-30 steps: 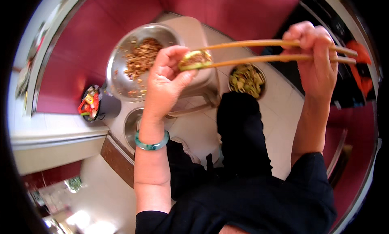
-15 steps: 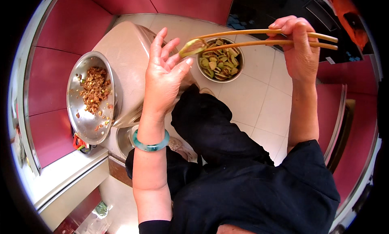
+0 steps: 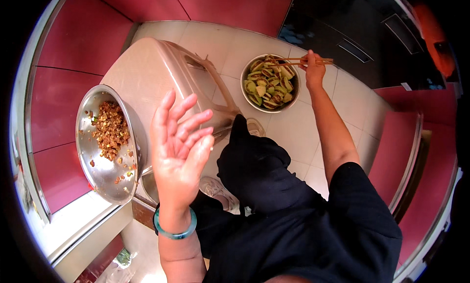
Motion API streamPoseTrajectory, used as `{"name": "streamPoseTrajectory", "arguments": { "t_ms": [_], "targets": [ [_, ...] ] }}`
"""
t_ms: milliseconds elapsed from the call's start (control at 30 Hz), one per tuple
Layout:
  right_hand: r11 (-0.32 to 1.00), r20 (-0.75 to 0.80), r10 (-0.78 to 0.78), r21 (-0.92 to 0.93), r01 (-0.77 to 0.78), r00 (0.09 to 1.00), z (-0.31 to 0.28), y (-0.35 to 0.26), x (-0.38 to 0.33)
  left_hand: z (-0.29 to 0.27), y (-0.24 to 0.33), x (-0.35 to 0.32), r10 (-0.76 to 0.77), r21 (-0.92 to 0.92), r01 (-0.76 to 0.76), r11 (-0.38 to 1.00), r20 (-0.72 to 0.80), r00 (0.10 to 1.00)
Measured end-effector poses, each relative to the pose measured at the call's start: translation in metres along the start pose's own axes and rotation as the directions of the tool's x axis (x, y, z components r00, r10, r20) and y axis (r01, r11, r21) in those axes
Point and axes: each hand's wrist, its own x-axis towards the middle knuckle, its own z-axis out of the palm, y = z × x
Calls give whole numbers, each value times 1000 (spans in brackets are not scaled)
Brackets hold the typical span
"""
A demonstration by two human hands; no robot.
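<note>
My right hand (image 3: 313,70) is closed around a pair of wooden chopsticks (image 3: 293,62), reaching down toward a round metal bowl (image 3: 246,99) on the floor. The chopstick tips are at the upper part of the heap of green-skinned vegetable pieces with brownish filling (image 3: 267,84) in that bowl. My left hand (image 3: 181,136) is raised, palm up, fingers spread and slightly curled, with nothing in it. To its left, a metal basin (image 3: 98,177) on the stool holds a brown minced mixture (image 3: 111,129) with green and yellowish bits.
A beige plastic stool (image 3: 142,67) stands on the pale tiled floor (image 3: 313,121). Red cabinet panels (image 3: 63,106) line the left and back, and a black glossy appliance front (image 3: 338,28) is at the far right. My shoes (image 3: 215,190) show beneath my dark-clothed legs.
My right hand has lowered the chopsticks to the floor bowl. The filled piece formerly between the chopsticks and my left fingers is no longer there. My left hand has moved nearer.
</note>
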Motion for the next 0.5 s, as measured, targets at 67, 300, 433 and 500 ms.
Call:
{"name": "streamPoseTrajectory", "arguments": {
  "t_ms": [67, 300, 433, 500],
  "targets": [
    [1000, -62, 24, -11, -25, 998, 6, 25, 0, -6, 2, -6, -18, -13, 17, 1000, -18, 1000],
    [998, -72, 49, 29, -47, 996, -3, 58, -6, -27, 13, -32, 3, 37, -1, 999, -54, 999],
    [999, -24, 19, -38, -20, 1000, -26, 7, -8, -56, 22, -73, 110, 44, -107, 993, -88, 990],
    [998, 90, -61, 28, 58, 994, -18, -45, -26, -89, 26, -107, 241, 72, -232, 970, -159, 957]
  ]
}}
